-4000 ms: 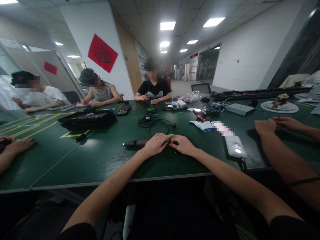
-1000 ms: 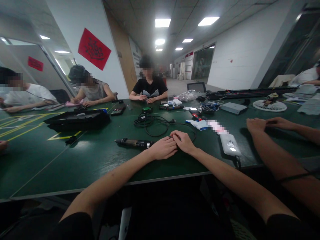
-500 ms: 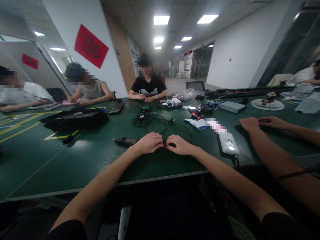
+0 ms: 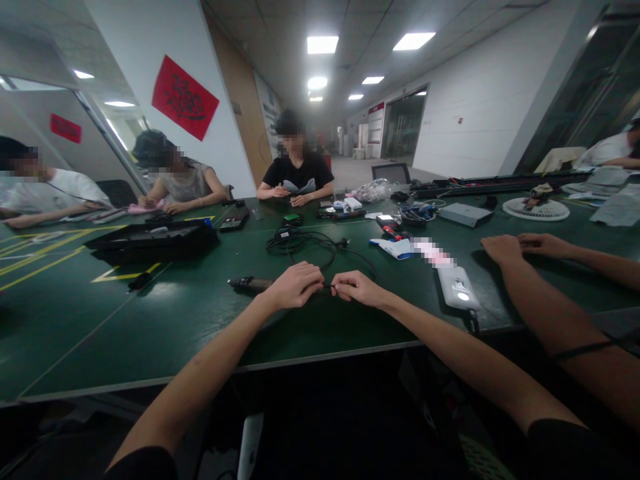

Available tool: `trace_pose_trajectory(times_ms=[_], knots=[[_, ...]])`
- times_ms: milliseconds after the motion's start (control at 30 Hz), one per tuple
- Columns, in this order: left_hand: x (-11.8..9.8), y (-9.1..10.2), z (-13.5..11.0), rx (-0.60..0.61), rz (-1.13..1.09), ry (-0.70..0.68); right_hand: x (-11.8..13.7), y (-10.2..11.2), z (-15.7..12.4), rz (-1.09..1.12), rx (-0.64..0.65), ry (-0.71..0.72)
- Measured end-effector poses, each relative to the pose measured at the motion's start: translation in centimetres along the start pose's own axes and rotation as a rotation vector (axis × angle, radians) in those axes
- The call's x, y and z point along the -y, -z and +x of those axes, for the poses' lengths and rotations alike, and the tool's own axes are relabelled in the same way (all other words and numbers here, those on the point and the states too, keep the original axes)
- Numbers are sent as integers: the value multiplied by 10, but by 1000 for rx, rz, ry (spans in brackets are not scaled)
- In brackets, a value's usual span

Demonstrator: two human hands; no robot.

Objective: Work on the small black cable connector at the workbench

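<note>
A dark electric screwdriver (image 4: 247, 285) lies along the green table, its tip pointing left. My left hand (image 4: 299, 285) is wrapped over its rear end, fingers curled. Just to the right, my right hand (image 4: 359, 289) pinches a thin black cable (image 4: 327, 287) between thumb and fingers, close to the tool's tail. Whether the cable is joined to the screwdriver cannot be made out, as my left fingers hide that end. Behind both hands lies a loosely coiled black power cord (image 4: 305, 243) with a plug (image 4: 343, 243).
A black tray (image 4: 150, 240) is at left. A white lit device (image 4: 457, 288) and a blue-white packet (image 4: 393, 249) lie to the right. A co-worker's hands (image 4: 503, 250) rest on the table farther right. Electronics and a cable bundle (image 4: 419, 212) fill the back; other people sit beyond.
My right hand has shifted slightly and its fingers have closed more into a pinch. More of the thin cable shows between my hands. The view has tilted a little.
</note>
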State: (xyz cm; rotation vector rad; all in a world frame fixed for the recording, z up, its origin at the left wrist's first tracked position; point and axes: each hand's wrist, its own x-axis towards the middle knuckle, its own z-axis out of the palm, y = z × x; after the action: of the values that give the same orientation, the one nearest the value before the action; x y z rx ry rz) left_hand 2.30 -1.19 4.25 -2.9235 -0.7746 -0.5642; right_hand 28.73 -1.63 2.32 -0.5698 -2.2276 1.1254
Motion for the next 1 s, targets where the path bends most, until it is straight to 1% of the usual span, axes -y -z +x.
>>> trace_pose_trajectory(times_ms=[100, 200, 300, 367, 467, 600, 767, 900, 1000], knots=[[2, 4, -3, 6, 39, 21, 0, -7, 6, -97, -55, 0], [8, 6, -6, 58, 83, 53, -2, -16, 10, -304, -74, 28], [16, 4, -11, 107, 112, 85, -7, -21, 11, -533, -59, 91], [22, 3, -14, 121, 122, 110, -10, -23, 10, -662, -40, 108], [32, 0, -21, 143, 120, 158, -13, -23, 10, -772, -18, 102], [38, -5, -28, 159, 100, 210, -14, -24, 10, -827, -39, 118], [37, -21, -24, 97, 136, 176, -16, -24, 11, -832, -138, 80], [34, -33, -21, 57, 117, 179, -17, -23, 13, -725, -174, 0], [28, -38, -18, 61, 122, 133, -18, -21, 13, -582, -164, -74]])
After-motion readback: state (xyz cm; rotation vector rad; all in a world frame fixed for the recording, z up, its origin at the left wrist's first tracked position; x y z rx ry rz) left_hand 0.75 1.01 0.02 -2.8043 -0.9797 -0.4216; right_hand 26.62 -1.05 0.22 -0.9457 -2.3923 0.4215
